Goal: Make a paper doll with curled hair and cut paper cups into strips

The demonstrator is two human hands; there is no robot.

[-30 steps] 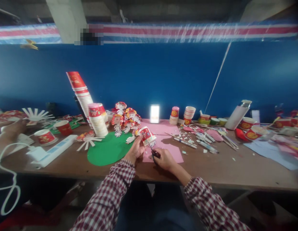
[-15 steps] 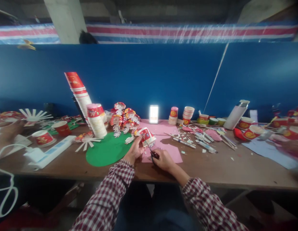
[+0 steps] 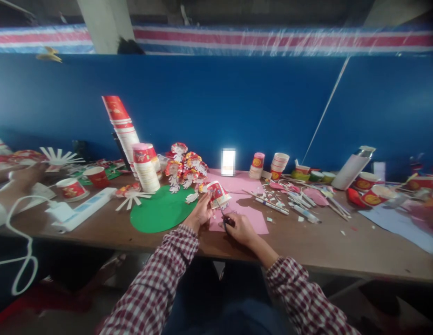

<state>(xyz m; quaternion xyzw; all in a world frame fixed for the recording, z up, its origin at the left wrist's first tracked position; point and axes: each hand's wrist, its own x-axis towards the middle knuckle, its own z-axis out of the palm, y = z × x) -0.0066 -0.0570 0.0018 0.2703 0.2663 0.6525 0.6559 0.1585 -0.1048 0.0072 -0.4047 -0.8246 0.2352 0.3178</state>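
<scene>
My left hand [image 3: 202,210] is closed around the left side of a red and white paper cup [image 3: 218,193], which is tilted over the pink paper [image 3: 253,218]. In my right hand [image 3: 240,229] is a pair of scissors [image 3: 225,217] with dark handles, the blades reaching up against the cup's side. How far the blades are apart is too small to tell. Left of my hands lies a green paper oval [image 3: 160,211]. Just behind it stands a cluster of paper figures [image 3: 186,167] with red and yellow tops.
Tall stacked paper cups [image 3: 124,130] lean at the left, behind a white power strip [image 3: 84,211]. Pens [image 3: 268,204] and paper scraps lie to the right, with a flask [image 3: 352,170] beyond. Another person's hand [image 3: 23,184] is at the far left. A blue partition [image 3: 216,102] closes the back.
The whole view has shifted, so things sit slightly further right and higher. My hands keep hold of the cup and the scissors, and the blades now lie further up along the cup's side.
</scene>
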